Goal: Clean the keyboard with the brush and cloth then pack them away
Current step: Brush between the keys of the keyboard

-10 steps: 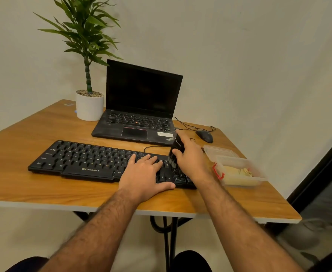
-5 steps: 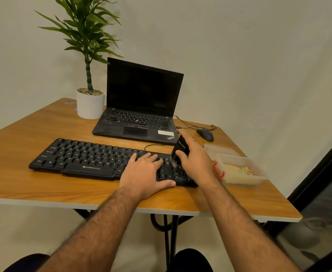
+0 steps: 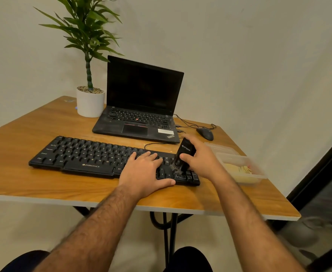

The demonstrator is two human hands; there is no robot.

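Note:
A black keyboard (image 3: 86, 154) lies across the wooden table (image 3: 34, 185). My left hand (image 3: 143, 171) rests flat on its right half, fingers spread over the keys. My right hand (image 3: 202, 160) grips a black brush (image 3: 184, 152), tilted, with its bristles down on the keys at the keyboard's right end. A yellow cloth (image 3: 237, 169) lies inside a clear plastic container (image 3: 259, 174) to the right of the keyboard.
An open black laptop (image 3: 141, 107) stands behind the keyboard, with a white potted plant (image 3: 89, 103) to its left. A black mouse (image 3: 205, 133) and its cables lie at the back right. The container's clear lid (image 3: 222, 147) lies behind the container. The table's right edge is close.
The brush has shifted slightly along the right end of the keyboard with my right hand. My left hand has stayed flat on the keys.

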